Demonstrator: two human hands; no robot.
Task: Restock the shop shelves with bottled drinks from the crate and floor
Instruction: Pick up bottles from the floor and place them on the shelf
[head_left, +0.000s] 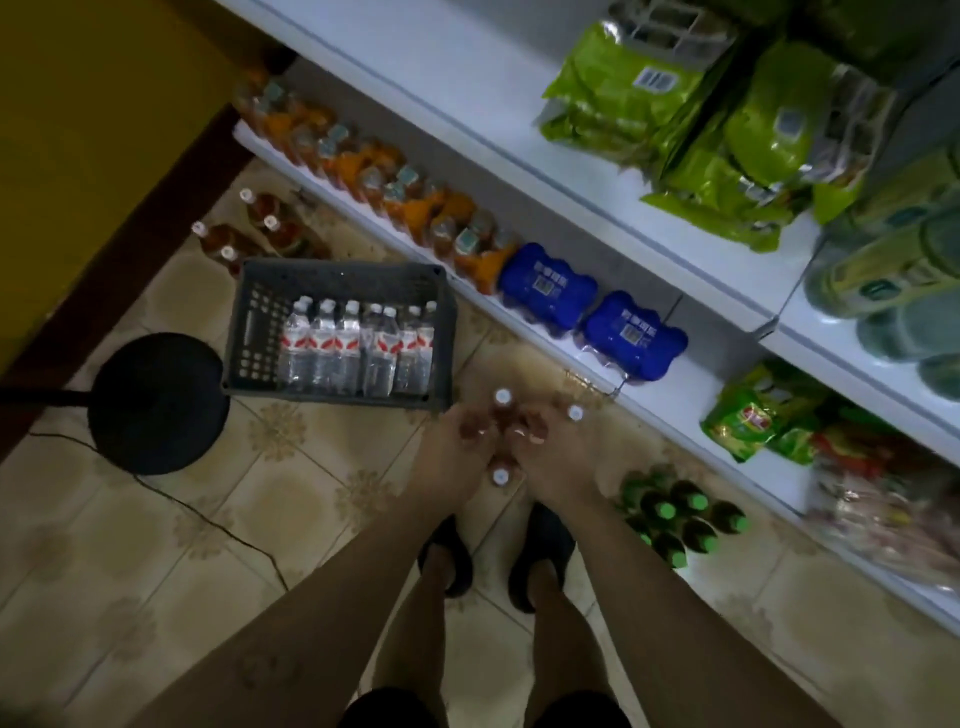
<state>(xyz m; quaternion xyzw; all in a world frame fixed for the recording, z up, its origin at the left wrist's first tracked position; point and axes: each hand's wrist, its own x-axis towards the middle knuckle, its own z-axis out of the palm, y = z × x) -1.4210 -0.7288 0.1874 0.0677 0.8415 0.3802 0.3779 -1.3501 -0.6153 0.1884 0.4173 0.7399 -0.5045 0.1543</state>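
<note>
Two hands, left hand (470, 428) and right hand (537, 434), are pressing together around white-capped bottles (502, 397), bunching them over the floor beside the crate's (337, 275) near corner, probably for one shelf (670, 415) trip.

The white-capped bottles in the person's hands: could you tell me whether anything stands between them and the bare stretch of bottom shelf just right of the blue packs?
Nothing visible does. The left hand and right hand hold the white-capped bottles above open floor tiles, and the bare bottom shelf beside the blue packs lies directly ahead; the crate sits off to the left.
</note>
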